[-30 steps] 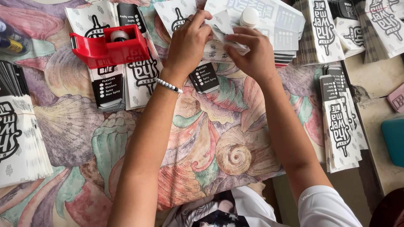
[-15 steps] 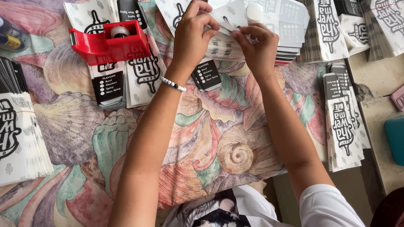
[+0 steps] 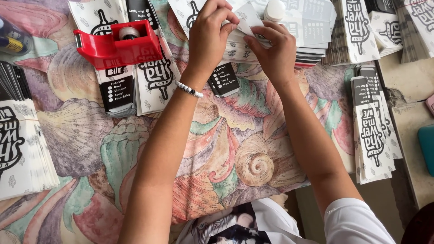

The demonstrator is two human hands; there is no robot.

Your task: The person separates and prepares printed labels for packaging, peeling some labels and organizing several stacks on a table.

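We are folding a paper sleeve (image 3: 246, 27), left hand (image 3: 210, 38) and right hand (image 3: 273, 52) both pinched on it, likely needing tape from the red dispenser (image 3: 118, 45).

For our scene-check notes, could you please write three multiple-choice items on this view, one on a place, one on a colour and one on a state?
1. Where is the tape dispenser?
A. On the printed sleeves at upper left
B. On the bare counter at right
C. In the person's lap

2. What colour is the tape dispenser?
A. Blue
B. Red
C. Yellow

3. What are the hands doing?
A. Resting flat on the shell-patterned cloth
B. Both pinching a white printed sleeve
C. Lifting the dispenser

Answers: 1 A, it sits on flat black-and-white sleeves left of the arms. 2 B, its body is plainly red. 3 B, the left hand and right hand meet on one sleeve above the stack.
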